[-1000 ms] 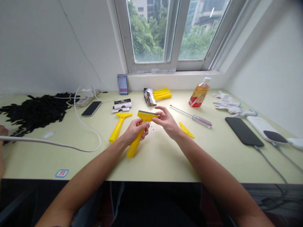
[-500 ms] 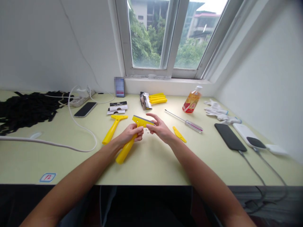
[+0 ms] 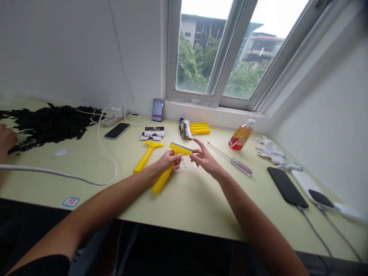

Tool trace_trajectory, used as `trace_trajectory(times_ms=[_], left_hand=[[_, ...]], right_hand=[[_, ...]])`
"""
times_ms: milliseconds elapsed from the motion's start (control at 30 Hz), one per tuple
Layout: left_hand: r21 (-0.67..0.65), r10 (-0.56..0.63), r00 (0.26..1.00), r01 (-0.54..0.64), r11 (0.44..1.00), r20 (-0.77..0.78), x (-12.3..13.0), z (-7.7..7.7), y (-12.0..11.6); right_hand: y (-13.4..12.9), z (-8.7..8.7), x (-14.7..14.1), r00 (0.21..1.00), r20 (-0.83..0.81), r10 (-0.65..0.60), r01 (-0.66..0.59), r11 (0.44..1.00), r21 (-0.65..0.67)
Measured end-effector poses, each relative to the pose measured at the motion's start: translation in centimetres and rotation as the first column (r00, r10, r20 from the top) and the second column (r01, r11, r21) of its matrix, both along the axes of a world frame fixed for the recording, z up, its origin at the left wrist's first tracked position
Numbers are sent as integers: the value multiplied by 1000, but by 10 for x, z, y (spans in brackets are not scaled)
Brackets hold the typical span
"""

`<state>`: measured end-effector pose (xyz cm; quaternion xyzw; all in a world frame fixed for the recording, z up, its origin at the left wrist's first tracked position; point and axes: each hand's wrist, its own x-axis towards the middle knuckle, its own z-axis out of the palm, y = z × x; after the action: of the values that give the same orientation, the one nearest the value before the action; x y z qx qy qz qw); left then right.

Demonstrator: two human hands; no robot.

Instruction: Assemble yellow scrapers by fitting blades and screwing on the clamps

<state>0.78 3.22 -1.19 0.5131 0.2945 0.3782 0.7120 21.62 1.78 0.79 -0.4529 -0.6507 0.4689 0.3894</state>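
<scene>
My left hand (image 3: 169,160) is closed around the neck of a yellow scraper (image 3: 162,181), whose handle points down toward me. A grey blade edge runs along the top of the scraper head. My right hand (image 3: 204,158) is at the head's right end with its fingers apart, the index finger raised; whether a fingertip touches the head I cannot tell. Several small metal nuts (image 3: 184,162) lie on the table between my hands. Another yellow scraper handle (image 3: 147,156) rests to the left of my left hand. To the right of my right hand lies a screwdriver (image 3: 240,166) with a clear handle.
More yellow handles (image 3: 200,128) lie at the back beside packaging (image 3: 185,129). Around them are small boxes (image 3: 153,133), phones (image 3: 117,130), a drink bottle (image 3: 242,135) and white gloves (image 3: 273,154). Black strips (image 3: 54,122) are heaped left, near another person's hand (image 3: 7,140).
The view has turned left and tilted. My right fingers have spread and drawn slightly away from the scraper head. The loose yellow plate is out of sight, and another person's hand shows at the left.
</scene>
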Motion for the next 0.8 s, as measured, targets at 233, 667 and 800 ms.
trace_trajectory(times_ms=[233,667,800], left_hand=[[-34,129,990,-128,991,49,6,-4,25],[-37,126,992,-125,991,19,16,9,46],[-68,170,985,-168,983,21,17,9,45]], right_hand=[[-5,-16,156,386,792,-474,344,870,353],[3,59,146,500,101,-860,554,408,726],[39,100,101,678,-242,-694,625,372,686]])
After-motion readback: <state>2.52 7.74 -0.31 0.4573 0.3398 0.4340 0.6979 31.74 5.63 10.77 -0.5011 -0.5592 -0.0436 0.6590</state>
